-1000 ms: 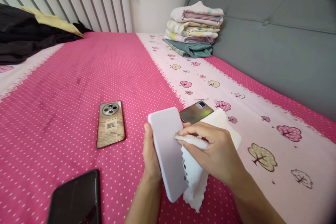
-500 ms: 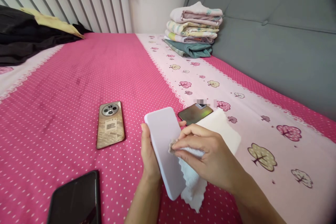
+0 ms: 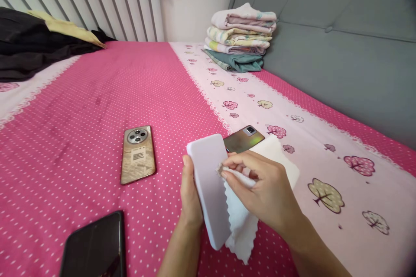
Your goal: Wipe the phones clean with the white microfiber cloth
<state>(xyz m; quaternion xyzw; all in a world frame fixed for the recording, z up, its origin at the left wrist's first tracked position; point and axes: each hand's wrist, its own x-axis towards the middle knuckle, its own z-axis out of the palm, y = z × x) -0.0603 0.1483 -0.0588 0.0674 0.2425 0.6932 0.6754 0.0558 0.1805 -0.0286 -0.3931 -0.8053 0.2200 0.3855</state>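
Observation:
A pale lilac phone case (image 3: pixel 209 186), its smooth back facing up, is gripped along its left edge by my left hand (image 3: pixel 191 194). Whether a phone sits inside it I cannot tell. My right hand (image 3: pixel 263 181) pinches a light cleaning cloth (image 3: pixel 242 225) with a scalloped edge. The bunched, greyish tip of the cloth is at the lilac surface, and the rest hangs down beside the case. Just beyond my hands lies a phone with a shiny brownish-green back (image 3: pixel 243 139), partly covered. A white cloth or sheet (image 3: pixel 276 153) shows behind my right hand.
A gold phone (image 3: pixel 138 154) with a round camera ring and a label lies left on the pink dotted bedspread (image 3: pixel 130 91). A black phone (image 3: pixel 94 246) is at the near left. Folded cloths (image 3: pixel 240 37) are stacked by the grey headboard (image 3: pixel 341 47); dark clothing (image 3: pixel 35 47) lies far left.
My left hand and the lilac case have shifted slightly right. My right hand has also moved a little right and up, with the cloth tip higher on the case.

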